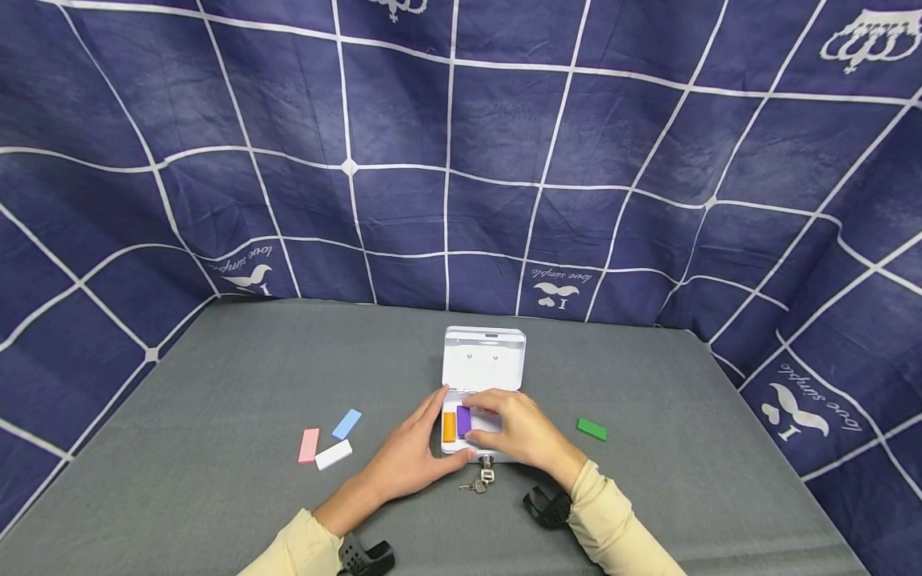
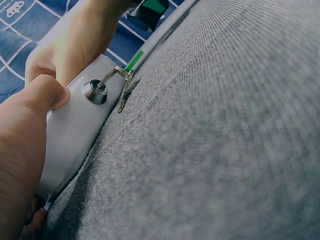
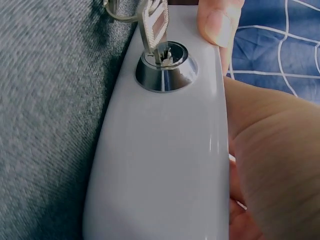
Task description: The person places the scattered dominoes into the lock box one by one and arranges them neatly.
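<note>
A small white metal lockbox [image 1: 483, 364] stands with its lid raised. My left hand [image 1: 410, 452] grips its left side, thumb at the front edge and fingers toward the back corner. Inside, an orange block [image 1: 449, 427] lies along the left wall. Beside it is a purple block [image 1: 464, 421], pinched between the thumb and fingers of my right hand [image 1: 529, 432]. In the right wrist view, a key [image 3: 156, 27] sits in the round silver lock [image 3: 167, 72] on the box front. The key ring with more keys [image 1: 478, 485] hangs down onto the grey cloth.
Left of the box lie a pink block [image 1: 308, 446], a light blue block [image 1: 346, 424] and a white block [image 1: 334, 454]. A green block [image 1: 592, 429] lies to the right, beyond my right forearm. A dark blue gridded curtain [image 1: 403, 208] surrounds the grey table [image 1: 216, 416].
</note>
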`<action>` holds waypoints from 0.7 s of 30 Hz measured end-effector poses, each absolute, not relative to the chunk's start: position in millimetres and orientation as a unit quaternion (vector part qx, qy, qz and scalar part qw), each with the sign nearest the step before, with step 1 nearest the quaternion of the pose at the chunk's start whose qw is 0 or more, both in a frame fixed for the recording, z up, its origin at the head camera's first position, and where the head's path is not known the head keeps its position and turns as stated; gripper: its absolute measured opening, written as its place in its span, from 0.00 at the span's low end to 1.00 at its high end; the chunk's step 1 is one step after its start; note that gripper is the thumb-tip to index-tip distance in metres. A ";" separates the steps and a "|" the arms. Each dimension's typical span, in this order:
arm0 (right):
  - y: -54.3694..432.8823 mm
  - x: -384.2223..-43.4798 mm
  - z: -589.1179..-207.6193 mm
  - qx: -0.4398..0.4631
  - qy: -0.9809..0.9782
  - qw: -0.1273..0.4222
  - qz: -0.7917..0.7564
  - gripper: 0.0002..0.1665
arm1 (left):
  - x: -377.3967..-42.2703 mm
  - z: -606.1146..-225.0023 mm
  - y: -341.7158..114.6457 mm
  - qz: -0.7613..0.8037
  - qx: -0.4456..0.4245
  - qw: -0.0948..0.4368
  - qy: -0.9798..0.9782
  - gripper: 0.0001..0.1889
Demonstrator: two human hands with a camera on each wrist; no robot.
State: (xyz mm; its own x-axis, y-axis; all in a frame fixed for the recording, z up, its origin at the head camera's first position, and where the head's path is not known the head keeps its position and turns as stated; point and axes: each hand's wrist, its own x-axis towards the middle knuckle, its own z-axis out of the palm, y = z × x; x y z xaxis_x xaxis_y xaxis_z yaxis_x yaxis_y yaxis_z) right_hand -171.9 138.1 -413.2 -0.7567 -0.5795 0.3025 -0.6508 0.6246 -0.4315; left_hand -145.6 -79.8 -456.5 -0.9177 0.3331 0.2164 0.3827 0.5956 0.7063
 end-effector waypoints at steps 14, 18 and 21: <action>135.8 -171.5 -412.6 0.323 -0.915 0.052 0.237 0.23 | -145.3 -454.4 -79.9 -0.405 -0.198 0.026 -0.892 0.54; 135.0 -171.3 -412.9 0.320 -0.916 0.051 0.238 0.23 | -145.4 -454.8 -79.9 -0.405 -0.198 0.026 -0.892 0.54; 134.4 -171.1 -412.7 0.317 -0.917 0.048 0.238 0.22 | -145.6 -454.9 -79.6 -0.405 -0.199 0.026 -0.892 0.54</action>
State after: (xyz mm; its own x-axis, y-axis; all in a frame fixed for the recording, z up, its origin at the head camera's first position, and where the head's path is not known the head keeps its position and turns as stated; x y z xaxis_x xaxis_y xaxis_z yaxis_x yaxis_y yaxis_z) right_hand -171.1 134.4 -412.7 -0.7949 -0.5574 0.2398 -0.6036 0.6858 -0.4066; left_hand -145.6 -79.6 -454.9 -0.9197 0.3332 0.2078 0.3758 0.5934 0.7118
